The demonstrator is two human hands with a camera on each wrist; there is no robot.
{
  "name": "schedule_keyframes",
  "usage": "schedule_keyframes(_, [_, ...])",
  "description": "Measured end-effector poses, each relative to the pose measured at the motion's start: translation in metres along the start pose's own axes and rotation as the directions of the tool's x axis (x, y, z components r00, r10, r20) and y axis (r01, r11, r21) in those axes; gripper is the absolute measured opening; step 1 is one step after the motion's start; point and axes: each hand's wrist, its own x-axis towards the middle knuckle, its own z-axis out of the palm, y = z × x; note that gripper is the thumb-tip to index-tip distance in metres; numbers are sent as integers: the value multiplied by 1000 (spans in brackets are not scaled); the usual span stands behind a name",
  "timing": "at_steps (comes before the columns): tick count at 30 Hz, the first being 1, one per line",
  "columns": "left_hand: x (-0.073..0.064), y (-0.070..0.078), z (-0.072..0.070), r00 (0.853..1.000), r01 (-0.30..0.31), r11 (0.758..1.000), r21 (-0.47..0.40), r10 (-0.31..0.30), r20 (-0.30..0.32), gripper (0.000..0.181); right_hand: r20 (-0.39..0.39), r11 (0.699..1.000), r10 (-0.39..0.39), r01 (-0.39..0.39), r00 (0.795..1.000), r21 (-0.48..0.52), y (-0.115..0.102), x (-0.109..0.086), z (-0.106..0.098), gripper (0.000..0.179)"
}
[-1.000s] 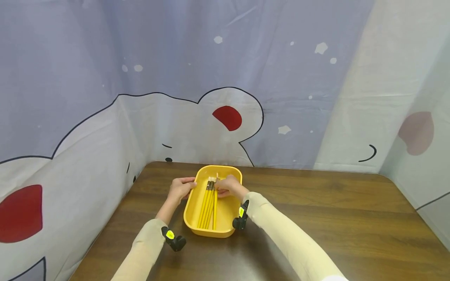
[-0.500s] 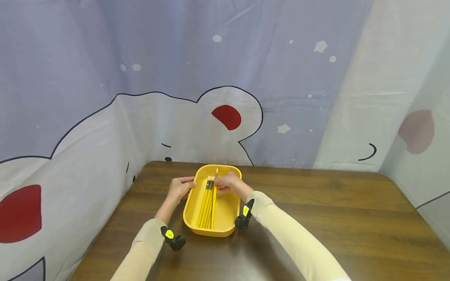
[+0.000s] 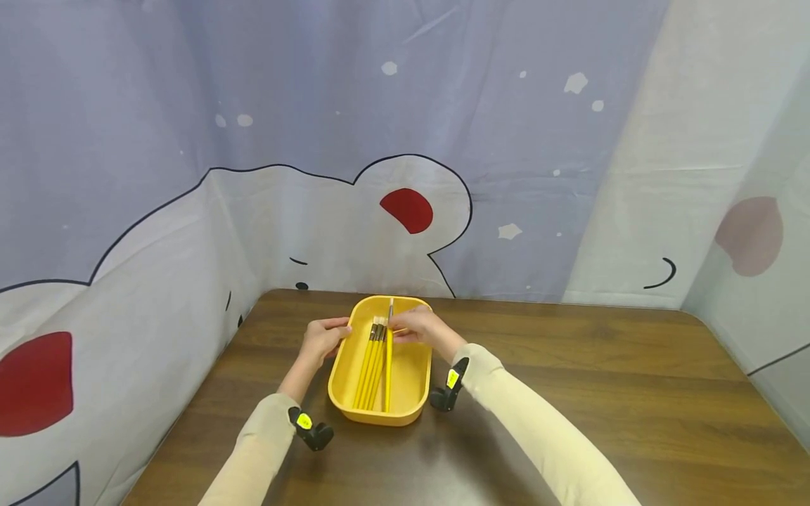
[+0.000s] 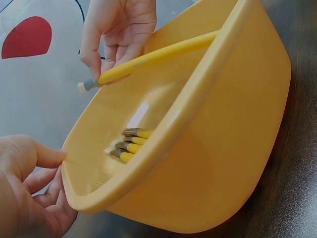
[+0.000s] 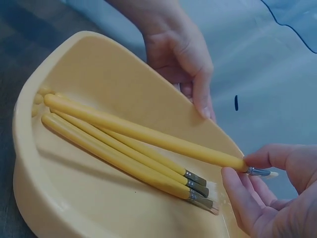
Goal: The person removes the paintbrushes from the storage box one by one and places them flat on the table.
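A yellow plastic tray (image 3: 410, 383) stands on the table with several paintbrushes (image 5: 116, 158) lying side by side in it, yellow-handled with pale bristles. My left hand (image 3: 321, 340) grips the tray's left rim, thumb over the edge and fingers against the outside wall. Between thumb and fingers, my right hand (image 3: 419, 326) pinches one paintbrush (image 5: 148, 136) close to its metal ferrule. This brush's bristle end is raised above the others, as the left wrist view shows. Its handle end stays low by the tray's near wall.
The brown wooden table (image 3: 569, 393) stretches to the right of the tray. A patterned curtain (image 3: 519, 140) hangs along the back and left sides. Each wrist wears a small black camera (image 3: 311, 430).
My right hand has moved slightly up and right with the pinched paintbrush, whose bristle end now stands higher and apart from the rest. My left hand keeps its place on the rim.
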Motion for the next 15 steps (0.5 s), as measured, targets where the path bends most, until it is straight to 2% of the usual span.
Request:
schedule_keyframes(8, [0,-1,0,1000,-3,1000,26,3,-6,37,25,999,-17,16,1000,29,0,-5,-8,30])
schedule_keyframes(15, [3,-2,0,1000,-11,1000,13,11,-2,37,15,998,-35,34,999,51,-1,-9,-16,31])
